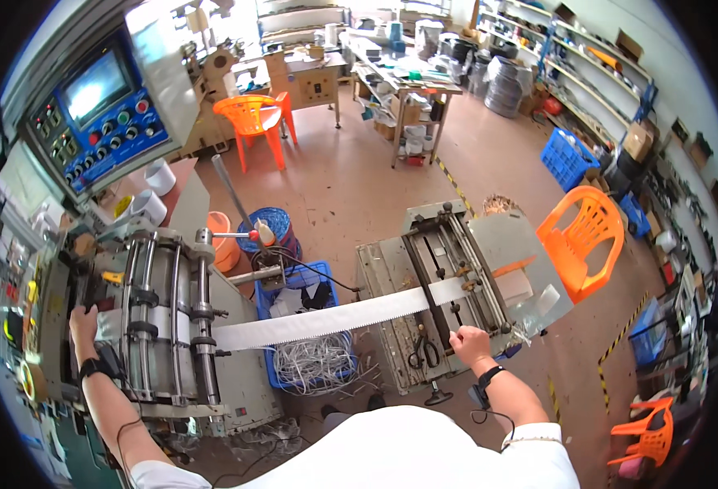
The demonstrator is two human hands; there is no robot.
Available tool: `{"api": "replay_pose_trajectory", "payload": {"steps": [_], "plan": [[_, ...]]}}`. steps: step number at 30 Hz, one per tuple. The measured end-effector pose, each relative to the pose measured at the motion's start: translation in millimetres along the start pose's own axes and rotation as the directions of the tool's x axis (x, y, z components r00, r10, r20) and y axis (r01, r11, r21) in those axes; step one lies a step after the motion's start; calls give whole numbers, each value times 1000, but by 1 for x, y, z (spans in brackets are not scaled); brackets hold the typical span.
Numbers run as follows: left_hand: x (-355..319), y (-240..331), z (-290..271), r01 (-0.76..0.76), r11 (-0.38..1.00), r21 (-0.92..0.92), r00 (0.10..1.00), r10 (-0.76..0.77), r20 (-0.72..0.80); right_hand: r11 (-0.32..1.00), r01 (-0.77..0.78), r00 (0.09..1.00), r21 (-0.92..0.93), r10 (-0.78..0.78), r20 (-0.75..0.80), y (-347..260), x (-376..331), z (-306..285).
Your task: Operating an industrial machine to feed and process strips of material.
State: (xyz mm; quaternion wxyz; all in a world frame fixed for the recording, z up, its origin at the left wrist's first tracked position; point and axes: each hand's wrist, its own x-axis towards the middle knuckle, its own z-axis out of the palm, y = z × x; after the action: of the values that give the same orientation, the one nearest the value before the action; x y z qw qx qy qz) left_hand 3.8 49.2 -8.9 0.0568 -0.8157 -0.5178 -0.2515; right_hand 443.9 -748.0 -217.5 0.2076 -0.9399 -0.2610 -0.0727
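At the left of the frame, the fingertips of the left hand (83, 324) are lost against dark machine parts, so what they touch cannot be told. Right of centre, the curled fingers of the right hand (471, 344) hide its palm and anything in it. The white strip (334, 316) covers part of the blue crate (324, 269). Glare blots out the screen (96, 85), upper left. The lower edge cuts off the white shirt (400, 456).

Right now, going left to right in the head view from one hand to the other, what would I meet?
Left hand → rollers → shreds → scissors → right hand. The white strip spans several of these, so it is left out.
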Motion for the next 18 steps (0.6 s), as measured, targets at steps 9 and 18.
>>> {"api": "replay_pose_trajectory", "payload": {"steps": [9,18], "plan": [[-6,11,-6,27,1000,-1,991,-26,132,1000,-31,999,-4,31,25,-4,3,-2],[-15,38,-19,130,982,-135,970,-98,224,999,-49,998,-12,49,47,-4,3,-4]]}}
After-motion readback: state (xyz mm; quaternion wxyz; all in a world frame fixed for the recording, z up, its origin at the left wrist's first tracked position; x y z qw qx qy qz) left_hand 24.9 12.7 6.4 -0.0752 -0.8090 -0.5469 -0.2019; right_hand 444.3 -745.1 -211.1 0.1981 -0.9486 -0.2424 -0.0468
